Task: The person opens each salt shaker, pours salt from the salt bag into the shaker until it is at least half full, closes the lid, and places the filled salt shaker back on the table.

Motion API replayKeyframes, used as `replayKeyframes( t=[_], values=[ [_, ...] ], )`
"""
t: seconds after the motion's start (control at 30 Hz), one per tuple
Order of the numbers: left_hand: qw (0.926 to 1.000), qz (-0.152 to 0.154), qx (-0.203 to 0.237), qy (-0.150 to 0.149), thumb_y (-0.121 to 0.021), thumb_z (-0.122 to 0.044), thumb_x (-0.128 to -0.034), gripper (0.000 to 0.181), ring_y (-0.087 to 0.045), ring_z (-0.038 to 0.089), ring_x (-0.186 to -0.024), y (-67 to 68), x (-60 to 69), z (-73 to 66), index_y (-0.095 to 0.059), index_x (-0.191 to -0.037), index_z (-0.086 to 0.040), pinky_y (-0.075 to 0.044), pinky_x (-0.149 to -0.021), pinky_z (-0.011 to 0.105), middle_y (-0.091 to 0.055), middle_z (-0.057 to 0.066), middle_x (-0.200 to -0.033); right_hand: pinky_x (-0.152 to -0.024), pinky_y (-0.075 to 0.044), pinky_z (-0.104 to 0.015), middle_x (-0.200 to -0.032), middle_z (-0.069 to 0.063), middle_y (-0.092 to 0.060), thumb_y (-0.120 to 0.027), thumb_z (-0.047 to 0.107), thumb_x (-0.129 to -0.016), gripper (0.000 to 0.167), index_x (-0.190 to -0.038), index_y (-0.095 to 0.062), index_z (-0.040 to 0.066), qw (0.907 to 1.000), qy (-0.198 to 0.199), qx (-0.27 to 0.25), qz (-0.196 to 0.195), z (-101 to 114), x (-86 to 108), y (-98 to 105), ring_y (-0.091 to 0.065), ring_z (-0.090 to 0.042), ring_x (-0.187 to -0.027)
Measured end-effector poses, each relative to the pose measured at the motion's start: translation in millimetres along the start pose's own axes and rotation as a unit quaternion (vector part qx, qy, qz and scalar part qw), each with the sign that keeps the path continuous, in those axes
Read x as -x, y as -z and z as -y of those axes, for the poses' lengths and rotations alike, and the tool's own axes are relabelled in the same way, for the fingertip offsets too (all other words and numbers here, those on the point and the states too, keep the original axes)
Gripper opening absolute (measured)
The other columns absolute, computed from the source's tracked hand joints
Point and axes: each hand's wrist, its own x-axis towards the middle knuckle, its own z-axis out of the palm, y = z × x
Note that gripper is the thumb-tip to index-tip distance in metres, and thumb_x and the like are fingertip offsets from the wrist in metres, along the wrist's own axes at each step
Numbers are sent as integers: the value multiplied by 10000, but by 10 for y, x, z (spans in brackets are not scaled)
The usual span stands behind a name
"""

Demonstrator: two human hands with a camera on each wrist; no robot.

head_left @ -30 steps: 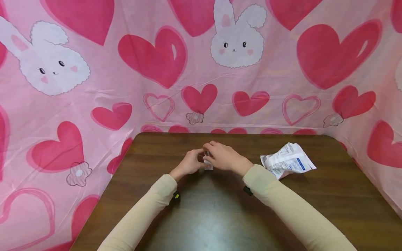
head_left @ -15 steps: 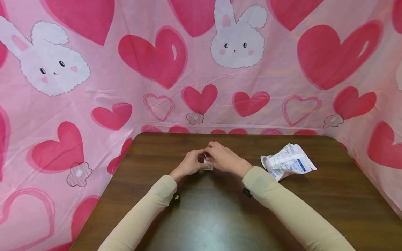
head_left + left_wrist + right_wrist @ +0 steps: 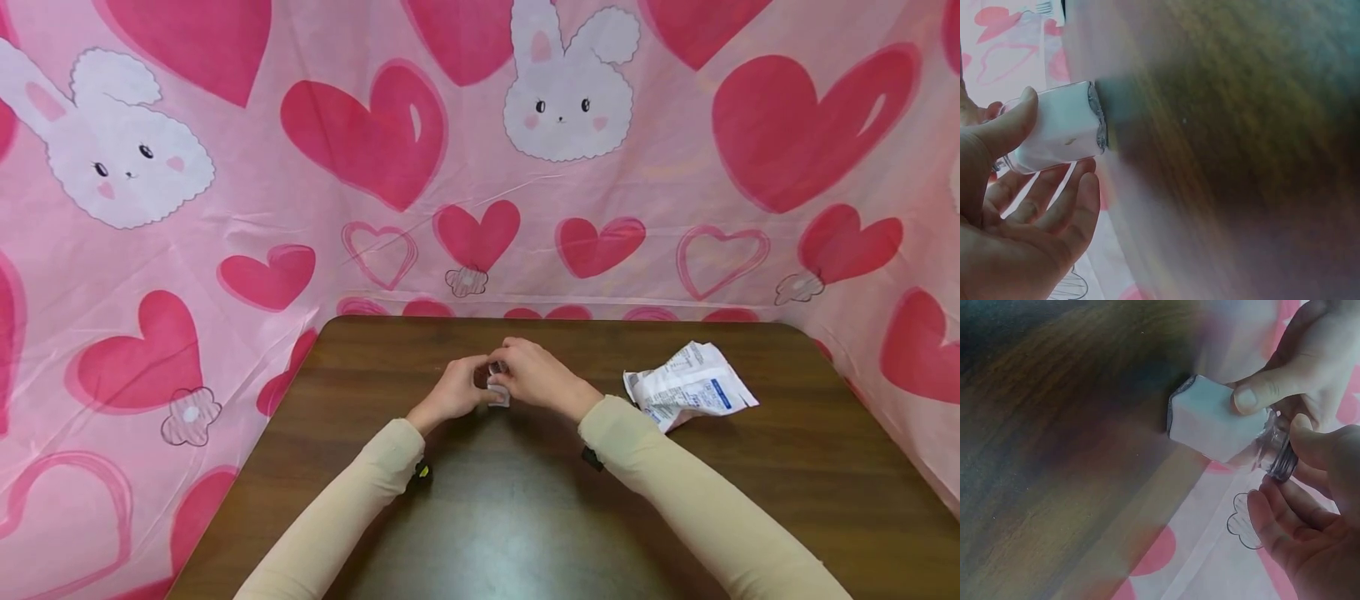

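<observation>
In the head view, a small glass shaker (image 3: 497, 398) stands upright on the table, mostly covered by the hands. Its squarish clear body is full of something white, as the left wrist view of the shaker (image 3: 1060, 122) shows. My left hand (image 3: 453, 390) grips the body from the left side, thumb flat along the glass. From the right, my right hand (image 3: 542, 377) holds the top, its thumb and fingertips round the dark metallic ring (image 3: 1284, 461) at the neck. Whether that ring is a cap or part of the neck, I cannot tell.
A crumpled white packet (image 3: 686, 387) with blue and black print lies to the right, beyond the right sleeve. The dark wooden table (image 3: 495, 525) is walled by a pink cloth (image 3: 465, 175) with hearts and rabbits.
The right fingers have shifted slightly at the top of the shaker, which shows a little more below them. The left hand and the packet stay nearly still.
</observation>
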Motion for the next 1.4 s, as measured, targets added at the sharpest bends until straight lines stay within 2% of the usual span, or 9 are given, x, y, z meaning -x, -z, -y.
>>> replayKeyframes(
  t=[0.27,0.47,0.57,0.73,0.83,0.97,1.1,1.27,1.4],
  values=[
    [10000,-22,-4,-4,-926,-128,-827,409,-649,202,-928,-43,2,4,-723,-1175,-55,-549,-862,401,-731,36,-1058,-674,-514,-279,-929,-52,-675,-831,182,-936,285,-1183,-792,46,9999,-108,-60,-95,-13,25,-31,-559,-136,-764],
    [9999,40,28,-88,-918,-127,-837,377,-668,227,-909,-53,-7,3,-718,-1150,-59,-557,-831,390,-733,62,-1030,-684,-529,-319,-927,-43,-705,-841,177,-926,269,-1147,-779,35,9994,-235,-204,-172,-5,43,-25,-581,-149,-766],
    [10000,74,13,-65,-909,-122,-847,372,-682,213,-899,-47,-15,-3,-713,-1158,-63,-574,-825,377,-732,55,-1026,-747,-566,-345,-1001,-30,-730,-853,232,-915,360,-1208,-744,54,9987,-387,-257,-195,-11,54,-19,-636,-163,-826],
    [9999,105,-25,87,-894,-119,-863,377,-692,228,-918,-23,-21,-3,-705,-1183,-56,-579,-825,372,-719,50,-1047,-885,-587,-441,-1209,-101,-737,-844,300,-917,548,-1370,-672,44,9961,-698,-402,-368,-25,103,28,-708,-259,-1020],
    [9999,95,-22,136,-891,-120,-868,393,-688,259,-919,-11,-28,10,-697,-1202,-43,-570,-812,366,-712,61,-1048,-885,-585,-471,-1206,-120,-736,-819,275,-939,529,-1388,-660,45,9938,-868,-441,-534,-31,147,93,-712,-299,-1044],
    [9997,72,8,239,-895,-109,-860,419,-690,270,-921,-6,-30,25,-693,-1219,-30,-563,-817,370,-714,73,-1054,-862,-583,-476,-1202,-102,-731,-797,242,-959,495,-1400,-655,70,9912,-1033,-421,-712,-42,231,186,-708,-278,-1030],
    [9994,83,73,315,-906,-112,-848,508,-687,255,-945,-3,22,25,-668,-1289,-25,-567,-853,399,-714,79,-1110,-849,-579,-466,-1228,-88,-724,-778,233,-974,476,-1410,-653,85,9888,-1162,-461,-813,-53,364,269,-693,-245,-997],
    [9995,147,146,225,-905,-108,-848,661,-694,292,-1089,110,151,-3,-586,-1416,2,-549,-968,470,-696,132,-1256,-836,-566,-482,-1253,-99,-716,-763,210,-981,457,-1405,-655,76,9861,-1253,-369,-1022,-74,560,394,-672,-240,-975],
    [9996,193,40,221,-835,-103,-918,610,-663,344,-1186,345,239,-97,-562,-1452,11,-512,-1021,523,-664,184,-1334,-905,-545,-541,-1303,-153,-694,-746,206,-989,467,-1416,-639,50,9841,-1385,-185,-1097,-112,697,561,-672,-315,-1069]
  ],
)
